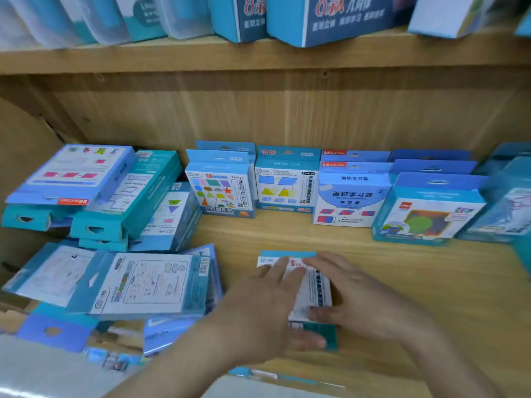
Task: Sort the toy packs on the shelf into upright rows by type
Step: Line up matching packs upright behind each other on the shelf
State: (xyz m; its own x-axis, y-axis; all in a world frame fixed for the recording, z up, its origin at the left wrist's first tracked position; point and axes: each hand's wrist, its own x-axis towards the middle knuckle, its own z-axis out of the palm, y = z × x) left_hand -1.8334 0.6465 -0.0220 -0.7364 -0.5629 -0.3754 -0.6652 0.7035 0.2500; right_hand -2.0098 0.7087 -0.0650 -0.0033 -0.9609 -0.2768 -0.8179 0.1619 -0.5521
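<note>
Packs are lying in two states on the shelf: a row is standing upright along the back wall, faces forward and grouped by kind, while a pile at the left is sprawling flat and overlapping, fronts and backs mixed. One pack is lying flat on the bare wood near the front, apart from both. The left grip is holding it, fingers spreading across its face and the thumb hooking round the near end, likely so that the pack can be tipped up from there. The right grip is resting on the pack's right side with fingers nearly straight, pressing rather than clasping as far as the blur is letting me judge, probably steadying it against sliding. Red print is showing between the hands, too covered to tell the kind. The step in hand seems to be lifting this pack to stand it with its match at the back, where bare wood in front of the row is leaving room. Boxes are overhanging the shelf above, so a high lift is risking a knock.
</note>
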